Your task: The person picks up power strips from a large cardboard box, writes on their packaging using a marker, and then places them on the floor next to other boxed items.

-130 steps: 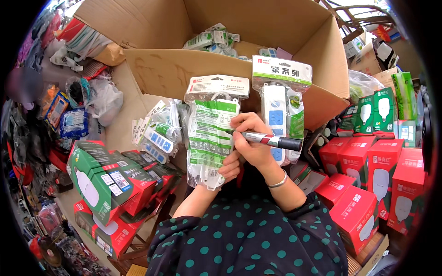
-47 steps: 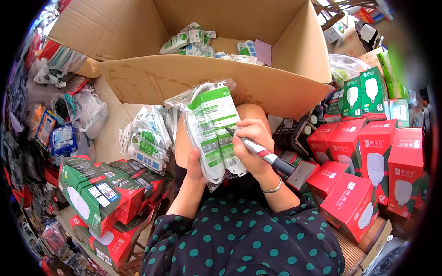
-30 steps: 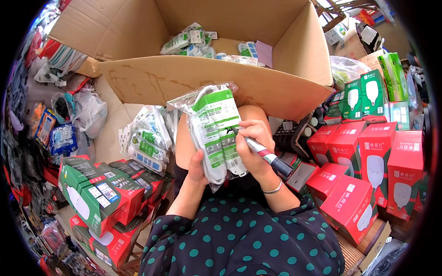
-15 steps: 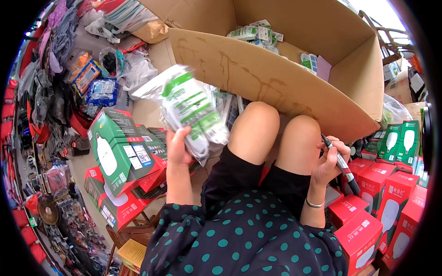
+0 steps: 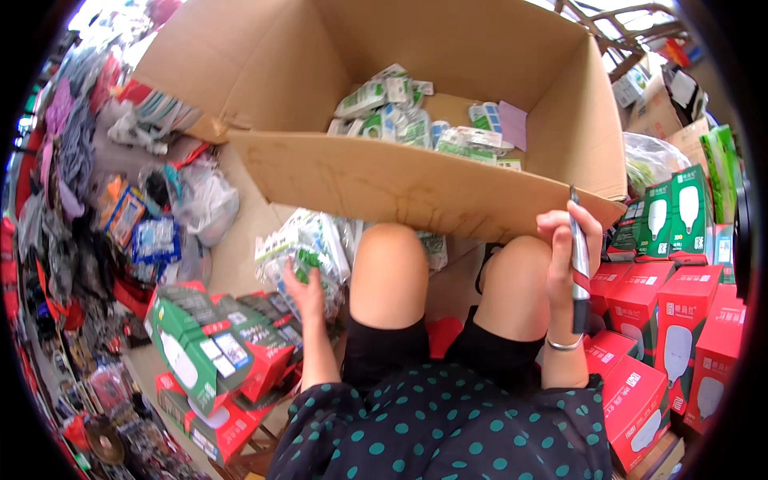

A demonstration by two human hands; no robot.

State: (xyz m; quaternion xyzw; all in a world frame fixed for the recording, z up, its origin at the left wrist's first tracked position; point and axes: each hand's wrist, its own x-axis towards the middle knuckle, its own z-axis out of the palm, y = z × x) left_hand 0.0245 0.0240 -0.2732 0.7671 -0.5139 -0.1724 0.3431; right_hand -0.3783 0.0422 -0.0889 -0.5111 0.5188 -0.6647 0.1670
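Observation:
My left hand [image 5: 306, 292] is low on the left, beside my knee, at a heap of clear plastic packages [image 5: 308, 236] with white and green print. Its thumb and a finger are spread apart against the plastic of a package on the near side of the heap. My right hand [image 5: 574, 232] is raised over my right knee, with its fingers closed around a silver and black marker pen [image 5: 579, 268]. The pen stands nearly upright, thin tip up and thick black end down. A bracelet [image 5: 565, 343] circles the right wrist.
A large open cardboard box [image 5: 416, 180] stands ahead, holding several green-and-white packages [image 5: 412, 120] and a purple card [image 5: 513, 126]. Green and red light-bulb boxes [image 5: 188, 348] lie at left. Red bulb boxes [image 5: 636, 408] stand at right. Plastic bags [image 5: 210, 204] and hanging goods fill the far left.
My left hand has lowered the green-and-white package onto the heap, and its fingers have spread. My right hand has risen with the marker pen, now more upright. The view has shifted, showing more of the box's inside.

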